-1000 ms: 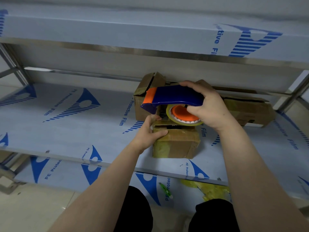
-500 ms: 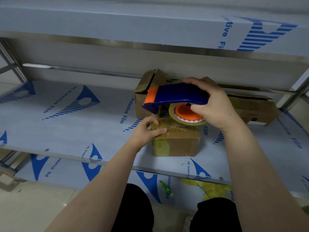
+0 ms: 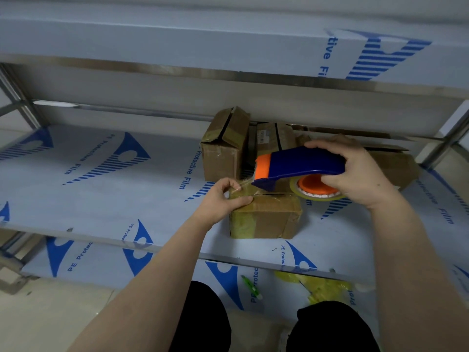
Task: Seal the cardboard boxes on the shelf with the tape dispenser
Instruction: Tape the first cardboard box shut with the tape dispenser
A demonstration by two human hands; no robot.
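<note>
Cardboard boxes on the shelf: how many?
4: small brown front box under the left hand; back-left box; middle box behind the blue tape dispenser; right box behind the right hand. More may be hidden.

Behind the small brown cardboard box (image 3: 264,215), a long brown cardboard carton (image 3: 396,166) is largely hidden by the right hand (image 3: 355,171). That hand grips the blue-and-orange plastic tape dispenser (image 3: 299,163), which covers the upper part of the yellowish tape roll (image 3: 317,196). At the box's top left corner, the clear tape strip (image 3: 245,187) pinched by the left hand (image 3: 220,201) is barely discernible. Below the box, crumpled yellow-green plastic (image 3: 327,288) is blurred and partly cut off by the shelf edge (image 3: 177,252).
</note>
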